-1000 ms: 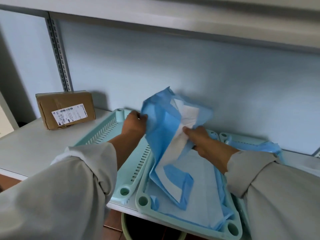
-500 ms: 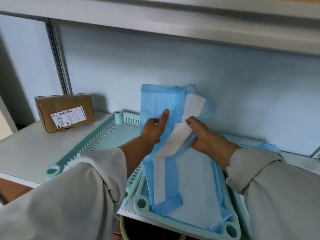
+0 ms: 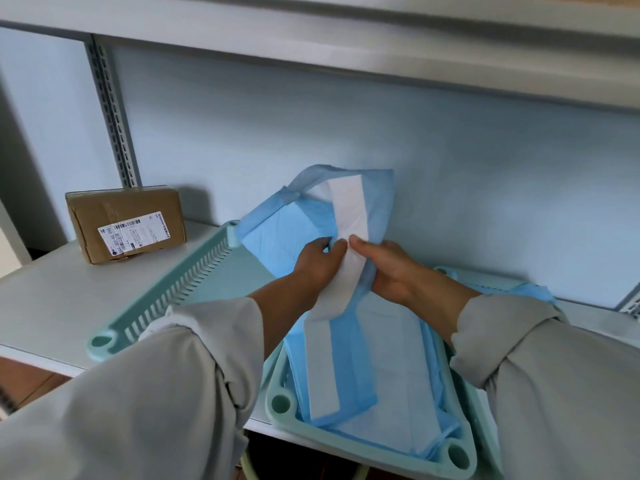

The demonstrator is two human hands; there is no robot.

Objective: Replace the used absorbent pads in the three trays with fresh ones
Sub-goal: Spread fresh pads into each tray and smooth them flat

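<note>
A blue absorbent pad with a white strip hangs folded between my hands above the middle tray. My left hand and my right hand both pinch it at its middle, thumbs nearly touching. Its upper part leans against the back wall; its lower end droops into the middle tray, where another pale blue pad lies flat. The left tray, mint green with slotted walls, has a bare floor where it shows. The right tray is mostly behind my right sleeve, with blue pad showing in it.
A taped cardboard box with a white label stands at the back left of the white shelf. Another shelf board runs overhead. A round rim, perhaps a bin, sits below the shelf's front edge.
My hands have come together at the pad's middle and gathered it narrower. The pad's top has swung right and its lower end has dropped further into the middle tray.
</note>
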